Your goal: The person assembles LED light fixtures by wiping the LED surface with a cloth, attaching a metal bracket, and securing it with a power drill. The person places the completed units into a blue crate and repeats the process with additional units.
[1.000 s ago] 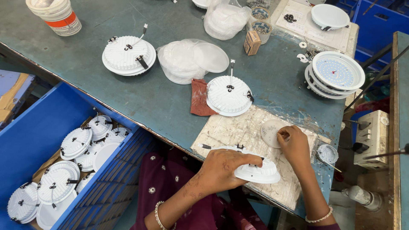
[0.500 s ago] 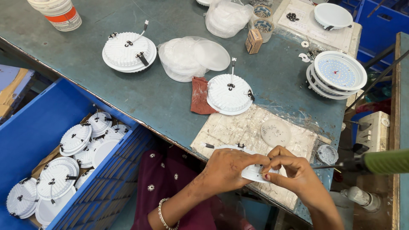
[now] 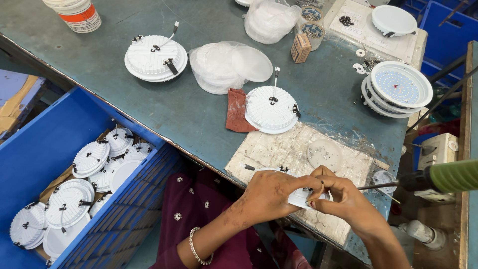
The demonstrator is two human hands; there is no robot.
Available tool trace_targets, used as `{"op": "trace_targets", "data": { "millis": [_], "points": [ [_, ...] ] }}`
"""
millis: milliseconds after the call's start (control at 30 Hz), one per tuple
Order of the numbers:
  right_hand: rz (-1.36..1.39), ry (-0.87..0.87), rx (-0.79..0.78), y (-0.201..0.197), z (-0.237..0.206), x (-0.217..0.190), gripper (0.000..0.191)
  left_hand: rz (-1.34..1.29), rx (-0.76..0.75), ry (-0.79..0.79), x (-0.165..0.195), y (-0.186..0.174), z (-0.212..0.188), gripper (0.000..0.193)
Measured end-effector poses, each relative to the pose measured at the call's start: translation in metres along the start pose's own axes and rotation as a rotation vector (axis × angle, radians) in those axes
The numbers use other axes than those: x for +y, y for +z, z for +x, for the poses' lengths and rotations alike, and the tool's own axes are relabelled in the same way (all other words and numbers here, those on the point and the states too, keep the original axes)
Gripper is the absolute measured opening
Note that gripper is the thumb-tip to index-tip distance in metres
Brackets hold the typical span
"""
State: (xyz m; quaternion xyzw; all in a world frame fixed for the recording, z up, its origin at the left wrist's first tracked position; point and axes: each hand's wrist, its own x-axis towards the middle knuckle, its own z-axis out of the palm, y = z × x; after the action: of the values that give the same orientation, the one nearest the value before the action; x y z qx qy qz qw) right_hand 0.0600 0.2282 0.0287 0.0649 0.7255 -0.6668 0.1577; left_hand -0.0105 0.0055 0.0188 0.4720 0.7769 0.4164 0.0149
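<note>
**A:** Head view is showing me both hands meeting at the near edge of the grey-green metal counter [image 3: 199, 114]. My left hand [image 3: 271, 194] is lying over a round white plastic downlight housing [image 3: 301, 198], fingers [image 3: 303, 183] curled down and pressing it onto the pale, scuffed work mat [image 3: 279, 149]. My right hand [image 3: 343, 197] is coming in from the other side, thumb and forefinger pressed together, pinching something small at the housing's rim; I cannot tell what.

**B:** How is that housing going to handle?

**A:** I am judging it light and stiff, thin moulded plastic, smooth enough to skate on the mat. It probably cracks if squeezed across the middle. I am reading the outer rim as the safest hold, away from the small black spring clips [image 3: 284, 169].

**B:** What is lying around it?

**A:** A round translucent diffuser disc [image 3: 324, 153] is resting on the mat just beyond my hands. A finished white housing with a wire standing up [image 3: 271, 108] is sitting further back, beside a folded red cloth [image 3: 238, 110]. A green-handled screwdriver [image 3: 438, 178] is hanging in from the right. The blue plastic crate of finished white housings [image 3: 40, 149] is standing low on my left.
</note>
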Motion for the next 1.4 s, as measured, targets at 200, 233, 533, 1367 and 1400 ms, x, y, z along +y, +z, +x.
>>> {"op": "trace_targets", "data": {
  "millis": [200,233,533,1367,1400],
  "points": [
    [-0.017,0.128,-0.022,-0.003,0.005,-0.006,0.013,0.000,0.018,-0.005,-0.001,0.002,-0.001,0.053],
    [-0.016,0.138,-0.008,-0.003,0.004,-0.007,0.013,-0.005,0.040,0.010,-0.001,0.002,-0.002,0.053],
    [-0.020,0.066,0.014,0.006,0.001,-0.011,0.017,-0.006,0.029,-0.027,0.000,-0.001,-0.003,0.048],
    [-0.196,-1.214,0.817,-0.070,-0.071,0.010,0.020,-0.045,0.046,0.017,0.007,-0.008,-0.013,0.043],
    [-0.143,-1.244,0.739,-0.084,-0.078,0.013,0.020,-0.058,0.037,0.005,0.007,-0.008,-0.014,0.044]
  ]
}}
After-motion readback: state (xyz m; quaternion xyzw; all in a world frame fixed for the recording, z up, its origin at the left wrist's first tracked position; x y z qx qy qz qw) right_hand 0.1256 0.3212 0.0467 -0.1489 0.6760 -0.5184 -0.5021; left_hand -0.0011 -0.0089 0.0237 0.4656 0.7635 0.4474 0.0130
